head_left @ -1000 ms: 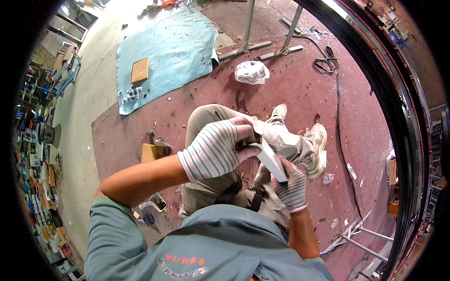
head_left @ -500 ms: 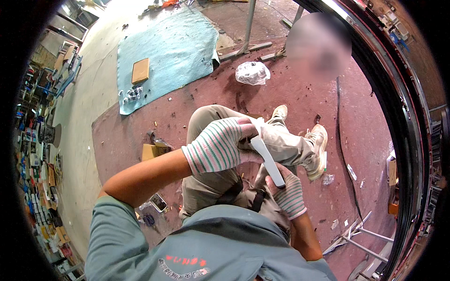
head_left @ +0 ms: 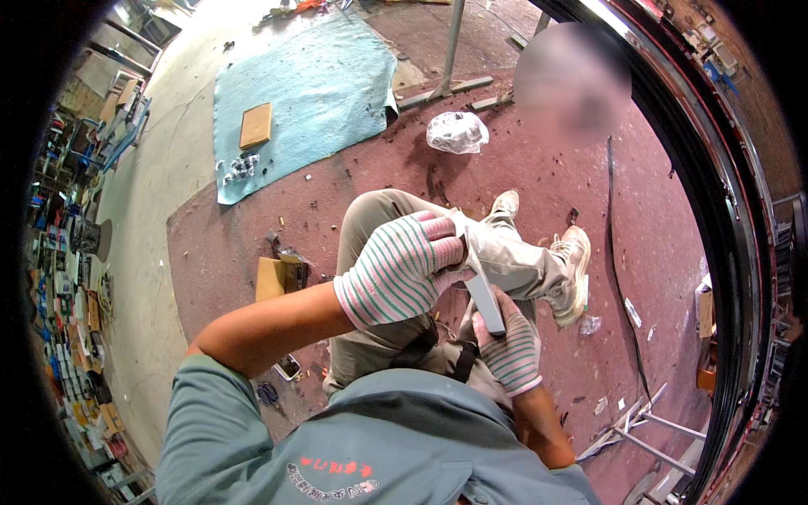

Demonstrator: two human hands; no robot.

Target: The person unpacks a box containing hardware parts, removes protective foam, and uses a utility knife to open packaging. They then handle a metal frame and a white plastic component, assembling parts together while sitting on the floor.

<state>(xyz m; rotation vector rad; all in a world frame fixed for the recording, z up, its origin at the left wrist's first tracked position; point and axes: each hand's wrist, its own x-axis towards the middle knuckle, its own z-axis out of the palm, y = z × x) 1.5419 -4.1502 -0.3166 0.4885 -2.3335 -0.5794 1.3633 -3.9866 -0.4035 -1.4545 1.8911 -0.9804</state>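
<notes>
A long, narrow, light grey piece shaped like a handle (head_left: 485, 305) slants between my two hands above my lap. My left hand (head_left: 404, 265), in a white glove with pink and green stripes, is closed at its upper end, thumb and fingertips pinched there. Those fingers hide part of that end. Something thin and whitish shows beside the fingertips, too small to make out. Around the lower end my right hand (head_left: 512, 343), gloved alike, is wrapped from below and behind, with most of its fingers hidden by the piece.
My bent legs and shoes (head_left: 572, 273) lie on the reddish floor covering. Ahead are a clear plastic bag (head_left: 457, 132) and a blue mat (head_left: 307, 93) bearing a brown box (head_left: 256, 125). A black cable (head_left: 616, 269) runs at right, beside a dark frame (head_left: 715, 168). Cluttered goods line the left.
My left hand has turned and shifted slightly; its fingers now cover more of the handle-like piece's upper end. My right hand keeps its grip at the lower end.
</notes>
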